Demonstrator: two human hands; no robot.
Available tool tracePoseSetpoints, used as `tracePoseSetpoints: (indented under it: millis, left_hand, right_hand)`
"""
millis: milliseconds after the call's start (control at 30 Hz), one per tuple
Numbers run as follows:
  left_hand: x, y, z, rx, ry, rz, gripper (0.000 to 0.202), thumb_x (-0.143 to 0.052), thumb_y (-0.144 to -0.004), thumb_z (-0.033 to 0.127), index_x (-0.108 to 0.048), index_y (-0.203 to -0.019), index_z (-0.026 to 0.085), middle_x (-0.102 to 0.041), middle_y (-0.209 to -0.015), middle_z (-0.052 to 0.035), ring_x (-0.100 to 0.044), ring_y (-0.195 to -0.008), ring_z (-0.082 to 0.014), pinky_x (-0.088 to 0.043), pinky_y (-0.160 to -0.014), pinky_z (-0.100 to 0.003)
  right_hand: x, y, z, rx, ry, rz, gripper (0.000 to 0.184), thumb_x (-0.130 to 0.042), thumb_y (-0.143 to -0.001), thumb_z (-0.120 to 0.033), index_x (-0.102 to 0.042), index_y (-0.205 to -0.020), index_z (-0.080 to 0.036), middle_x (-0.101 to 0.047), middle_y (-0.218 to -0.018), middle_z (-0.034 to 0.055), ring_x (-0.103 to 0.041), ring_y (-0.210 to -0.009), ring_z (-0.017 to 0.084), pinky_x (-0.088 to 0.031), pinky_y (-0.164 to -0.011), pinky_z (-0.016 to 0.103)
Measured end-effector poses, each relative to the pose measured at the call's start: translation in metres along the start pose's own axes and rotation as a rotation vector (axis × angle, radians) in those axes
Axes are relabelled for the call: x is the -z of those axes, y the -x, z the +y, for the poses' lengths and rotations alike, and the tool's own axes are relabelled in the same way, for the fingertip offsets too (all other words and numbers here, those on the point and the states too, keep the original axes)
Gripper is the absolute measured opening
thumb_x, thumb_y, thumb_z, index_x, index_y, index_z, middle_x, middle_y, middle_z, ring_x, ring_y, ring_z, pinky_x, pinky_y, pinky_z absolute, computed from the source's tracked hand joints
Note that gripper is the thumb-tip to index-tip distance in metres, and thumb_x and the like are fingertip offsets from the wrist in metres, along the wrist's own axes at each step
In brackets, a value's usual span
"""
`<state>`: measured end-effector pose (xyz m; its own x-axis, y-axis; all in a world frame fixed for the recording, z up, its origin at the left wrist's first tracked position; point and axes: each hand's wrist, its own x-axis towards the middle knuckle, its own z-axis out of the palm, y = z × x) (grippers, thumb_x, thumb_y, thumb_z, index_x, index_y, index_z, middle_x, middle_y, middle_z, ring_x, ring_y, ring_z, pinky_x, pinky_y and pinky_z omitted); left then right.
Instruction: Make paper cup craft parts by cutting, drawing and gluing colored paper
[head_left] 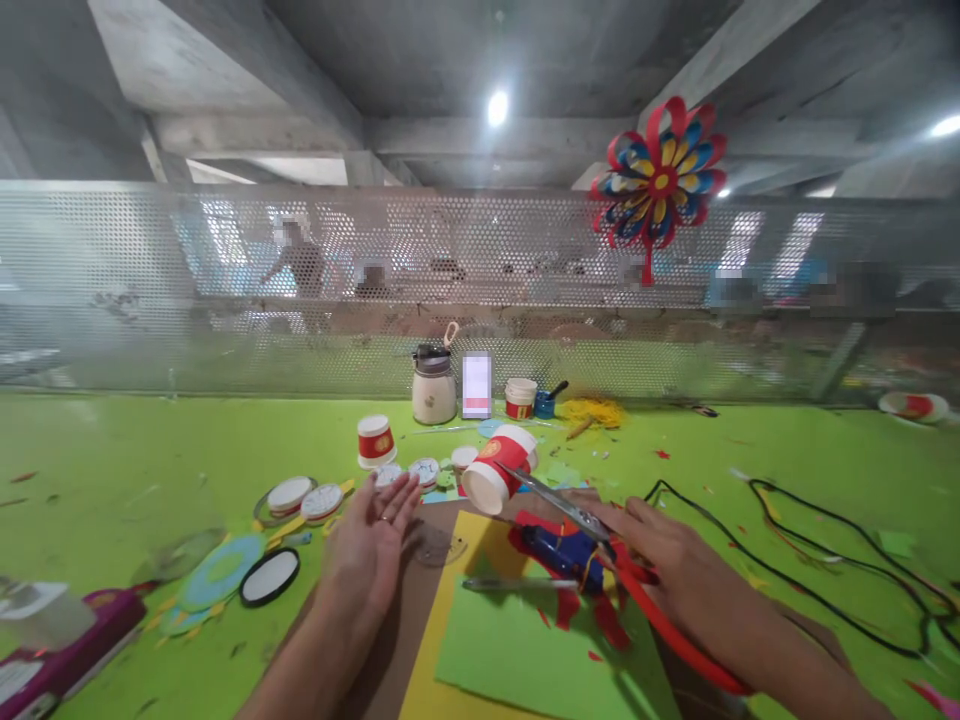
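we've got a red and white paper cup [491, 455] tipped on its side over the middle of the green table [112, 440], though we can't tell if it's actually resting on anything. our left hand [382, 530] is left of that cup and a bit nearer to us, palm up with the fingers loosely spread. our right hand [667, 550] is right of the cup, also nearer to us, wrapped around some red-handled scissors [562, 508]. the blades aim at the cup and overlap it from where we sit, but can't say if they touch.

on our side of the cup there's a dark blue thing with red pieces around it, too blurry for us to name, and a pen [510, 584] over a green sheet [517, 650], which lies on a yellow sheet [426, 650]. left of the cup and a little past it we have another cup [375, 440]. behind it sit a beige jug [433, 395], a lit screen [477, 385] and some stacked cups [520, 402]. off to its right runs a black cord [720, 528].
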<state>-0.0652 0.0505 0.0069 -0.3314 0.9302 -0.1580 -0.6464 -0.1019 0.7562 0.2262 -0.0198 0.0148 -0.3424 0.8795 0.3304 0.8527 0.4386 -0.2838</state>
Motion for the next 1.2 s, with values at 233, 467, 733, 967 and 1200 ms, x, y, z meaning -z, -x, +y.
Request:
tracePoseSetpoints:
  millis: [233,467,733,967,1200]
  left_hand:
    - [-0.01,0.038,-0.019,0.405,-0.088,-0.51,0.033,-0.053,-0.089,0.036,-0.06,-0.107,0.01,-0.066,-0.107,-0.0177,-0.066,-0.093,-0.0269,-0.055,-0.079,-0.039]
    - [-0.013,0.047,-0.017,0.403,-0.041,-0.556,0.03,-0.051,-0.09,0.036,-0.065,-0.104,0.013,-0.068,-0.108,-0.0152,-0.064,-0.095,-0.0268,-0.054,-0.078,-0.039]
    - [-0.009,0.042,-0.021,0.389,-0.118,-0.491,0.031,-0.061,-0.083,0.029,-0.067,-0.106,0.009,-0.068,-0.113,-0.0174,-0.065,-0.1,-0.0282,-0.053,-0.085,-0.038]
    - [-0.007,0.04,-0.019,0.342,-0.064,-0.4,0.017,-0.064,-0.08,0.019,-0.07,-0.089,0.007,-0.073,-0.093,-0.0149,-0.068,-0.083,-0.0226,-0.056,-0.078,-0.037]
    - [-0.01,0.044,-0.016,0.29,-0.118,-0.411,0.027,-0.064,-0.081,0.022,-0.066,-0.105,0.009,-0.07,-0.109,-0.0154,-0.067,-0.092,-0.0232,-0.056,-0.084,-0.038]
  right_hand:
    - [-0.009,0.003,-0.004,-0.016,0.063,-0.003,0.067,-0.049,-0.074,-0.002,-0.045,-0.137,-0.025,-0.058,-0.118,0.0132,-0.059,-0.108,0.028,-0.05,-0.089,0.048]
    - [-0.015,0.005,-0.01,0.022,0.105,-0.066,0.062,-0.049,-0.073,-0.001,-0.051,-0.132,-0.021,-0.058,-0.111,0.015,-0.06,-0.101,0.028,-0.052,-0.085,0.047]
    - [-0.018,0.004,-0.012,0.066,0.167,-0.071,0.062,-0.047,-0.074,-0.003,-0.047,-0.135,-0.016,-0.058,-0.103,0.0169,-0.062,-0.089,0.03,-0.054,-0.074,0.049]
    - [-0.015,0.004,-0.016,0.066,0.143,-0.05,0.063,-0.048,-0.071,0.001,-0.05,-0.131,-0.014,-0.055,-0.106,0.0171,-0.059,-0.099,0.031,-0.053,-0.08,0.049]
    - [-0.01,0.005,-0.019,0.082,0.08,-0.009,0.068,-0.046,-0.072,0.001,-0.043,-0.136,-0.021,-0.052,-0.104,0.0131,-0.057,-0.097,0.027,-0.053,-0.081,0.046]
